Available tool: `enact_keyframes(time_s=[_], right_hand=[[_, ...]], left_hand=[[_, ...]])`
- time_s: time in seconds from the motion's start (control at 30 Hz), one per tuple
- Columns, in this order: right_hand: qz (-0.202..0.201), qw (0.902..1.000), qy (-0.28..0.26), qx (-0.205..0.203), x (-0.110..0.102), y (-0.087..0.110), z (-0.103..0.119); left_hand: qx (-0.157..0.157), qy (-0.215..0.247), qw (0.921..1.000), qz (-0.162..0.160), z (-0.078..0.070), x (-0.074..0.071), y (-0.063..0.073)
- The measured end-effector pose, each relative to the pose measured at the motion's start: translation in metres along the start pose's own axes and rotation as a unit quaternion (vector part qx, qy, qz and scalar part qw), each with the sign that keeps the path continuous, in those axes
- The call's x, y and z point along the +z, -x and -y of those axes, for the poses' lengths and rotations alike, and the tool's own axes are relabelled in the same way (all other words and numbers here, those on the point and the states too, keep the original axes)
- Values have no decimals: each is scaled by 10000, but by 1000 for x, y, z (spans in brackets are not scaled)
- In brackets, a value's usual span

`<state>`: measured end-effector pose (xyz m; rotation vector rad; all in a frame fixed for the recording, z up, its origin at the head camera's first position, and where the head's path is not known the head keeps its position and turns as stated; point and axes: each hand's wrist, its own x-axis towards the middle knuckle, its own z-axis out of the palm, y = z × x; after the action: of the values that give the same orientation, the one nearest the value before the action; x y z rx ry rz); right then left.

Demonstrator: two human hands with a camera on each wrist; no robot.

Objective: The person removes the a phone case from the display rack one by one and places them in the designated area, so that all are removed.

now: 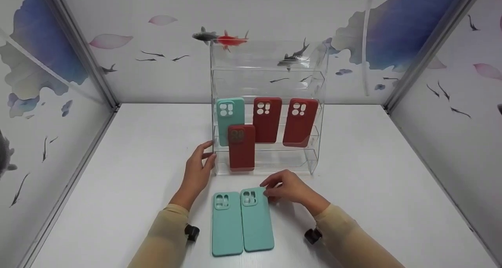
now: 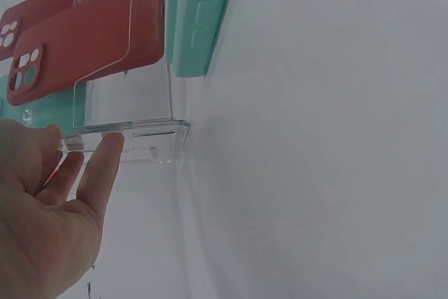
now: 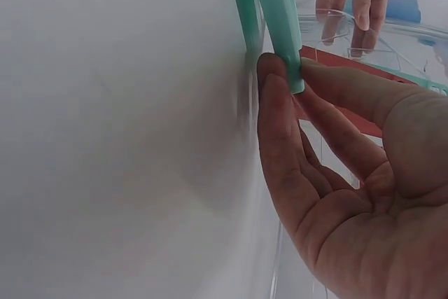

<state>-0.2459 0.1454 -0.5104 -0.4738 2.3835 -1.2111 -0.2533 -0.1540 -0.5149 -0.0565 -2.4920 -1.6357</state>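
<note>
On the white table lie two turquoise phone cases side by side. At the upper right corner of the right-hand phone case [image 1: 257, 225], my right hand [image 1: 288, 187] pinches the edge; the right wrist view shows thumb and finger on either side of that case [image 3: 278, 12]. My left hand [image 1: 197, 170] touches the left side of a clear tiered display stand [image 1: 212, 83], its fingertips against the side panel in the left wrist view. The other turquoise case [image 1: 227, 230] lies flat, beside the pinched one.
In the stand's middle tier stand a turquoise case [image 1: 231, 113] and two red cases [image 1: 267, 119]. A third red case [image 1: 241, 154] leans in the lowest tier, partly covering the turquoise one. Printed walls [image 1: 164, 79] enclose the white table [image 1: 149, 134] on three sides.
</note>
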Motion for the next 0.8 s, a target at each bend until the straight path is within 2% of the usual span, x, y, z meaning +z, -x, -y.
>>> enact_keyframes(time_s=[0.57, 0.8], right_hand=[[-81, 9998, -16, 155, 4, 0, 1], [-87, 9997, -86, 230, 8, 1, -1]], left_hand=[[55, 12, 10000, 25, -1, 1, -1], [-39, 44, 10000, 40, 0, 0, 2]])
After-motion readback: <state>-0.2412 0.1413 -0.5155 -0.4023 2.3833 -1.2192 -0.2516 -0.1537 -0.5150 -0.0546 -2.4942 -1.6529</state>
